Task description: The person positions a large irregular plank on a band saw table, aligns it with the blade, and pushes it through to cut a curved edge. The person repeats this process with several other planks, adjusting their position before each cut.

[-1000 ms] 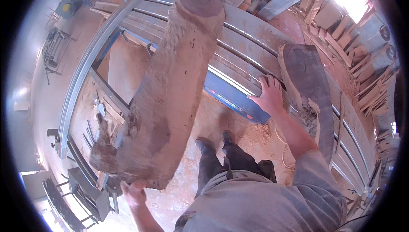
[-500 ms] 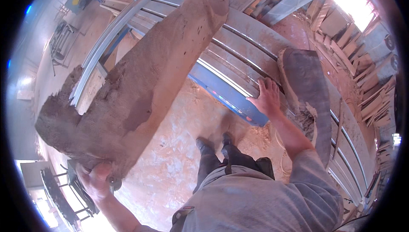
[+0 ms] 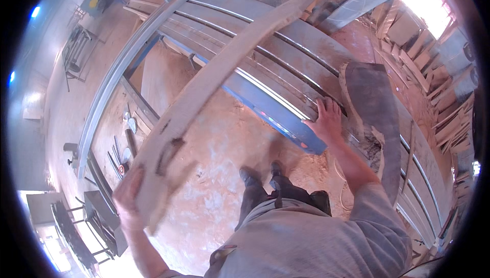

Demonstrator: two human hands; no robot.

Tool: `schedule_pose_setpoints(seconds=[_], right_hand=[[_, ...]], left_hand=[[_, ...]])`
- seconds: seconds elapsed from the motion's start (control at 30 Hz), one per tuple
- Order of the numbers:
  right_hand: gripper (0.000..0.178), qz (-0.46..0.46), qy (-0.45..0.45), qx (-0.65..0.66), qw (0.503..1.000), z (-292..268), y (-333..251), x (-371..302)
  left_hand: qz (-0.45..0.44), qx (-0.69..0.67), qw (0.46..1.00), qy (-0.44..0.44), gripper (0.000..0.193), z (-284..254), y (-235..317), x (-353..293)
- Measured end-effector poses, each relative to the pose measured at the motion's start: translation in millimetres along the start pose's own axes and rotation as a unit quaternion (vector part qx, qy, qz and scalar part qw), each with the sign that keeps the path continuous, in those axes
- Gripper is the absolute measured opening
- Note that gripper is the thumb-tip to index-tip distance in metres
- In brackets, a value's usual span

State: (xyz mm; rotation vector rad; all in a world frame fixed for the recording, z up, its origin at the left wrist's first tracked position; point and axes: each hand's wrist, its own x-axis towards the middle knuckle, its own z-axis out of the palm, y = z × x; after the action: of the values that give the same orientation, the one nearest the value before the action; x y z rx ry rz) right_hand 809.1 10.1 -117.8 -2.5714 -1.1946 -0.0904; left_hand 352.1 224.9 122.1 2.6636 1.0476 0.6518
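My left hand (image 3: pixel 127 194) is closed around the near end of a long wooden slab (image 3: pixel 204 84). The slab is turned up on its narrow side, so its pale, slightly curved edge faces me. It slants away to the far right, with its far part over a grey machine table (image 3: pixel 301 38) crossed by metal rails. My right hand (image 3: pixel 327 121) lies on the near edge of that table, fingers apart, holding nothing. Just right of it, a second, dark slab (image 3: pixel 375 104) with a ragged, pale-edged side rests on the table.
A blue panel (image 3: pixel 275 117) runs below the table's near edge. Silver rails (image 3: pixel 104 86) extend at the left. Wood offcuts (image 3: pixel 449 109) are piled at the far right. Black metal frames (image 3: pixel 76 227) stand at the lower left. Sawdust covers the floor (image 3: pixel 204 181) around my feet.
The long slab has been tipped from showing its broad dark face to showing its narrow edge, with my left hand still gripping its near end. My right hand has stayed on the table edge.
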Motion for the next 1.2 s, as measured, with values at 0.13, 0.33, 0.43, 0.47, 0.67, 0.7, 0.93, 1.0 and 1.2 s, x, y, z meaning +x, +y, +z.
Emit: schedule_pose_setpoints(seconds=[0.13, 0.33, 0.43, 0.47, 0.67, 0.7, 0.93, 1.0, 1.2], right_hand=[[0.084, -0.004, 0.003, -0.02, 1.0, 5, 3, 0], [0.083, -0.021, 0.015, -0.061, 0.998, 17, 3, 3], [0.083, -0.027, 0.019, -0.079, 0.996, 22, 5, -1], [0.082, -0.029, 0.019, -0.078, 0.996, 23, 4, 1], [0.079, -0.049, 0.029, -0.08, 0.995, 20, 1, 3], [0.079, -0.046, 0.018, -0.075, 0.996, 22, -4, 1], [0.079, -0.008, 0.004, -0.053, 0.999, 11, -4, 4], [0.079, -0.001, -0.002, -0.043, 0.999, 7, 0, 4], [0.079, 0.006, -0.019, -0.03, 0.999, 3, 3, 4]], left_hand=[[0.156, 0.119, 0.98, -0.036, 0.034, 41, -15, -21], [0.167, 0.14, 0.976, -0.012, 0.022, 104, -23, -61], [0.143, 0.13, 0.981, 0.005, 0.016, 133, -27, -81], [0.136, 0.129, 0.982, 0.002, 0.017, 138, -28, -86], [0.115, 0.118, 0.986, -0.016, 0.019, 164, -33, -97], [0.107, 0.132, 0.985, -0.022, 0.019, 163, -33, -100], [0.119, 0.127, 0.985, -0.01, 0.025, 164, -34, -107], [0.119, 0.124, 0.985, -0.009, 0.026, 160, -34, -104], [0.113, 0.118, 0.986, -0.023, 0.027, 140, -29, -94]])
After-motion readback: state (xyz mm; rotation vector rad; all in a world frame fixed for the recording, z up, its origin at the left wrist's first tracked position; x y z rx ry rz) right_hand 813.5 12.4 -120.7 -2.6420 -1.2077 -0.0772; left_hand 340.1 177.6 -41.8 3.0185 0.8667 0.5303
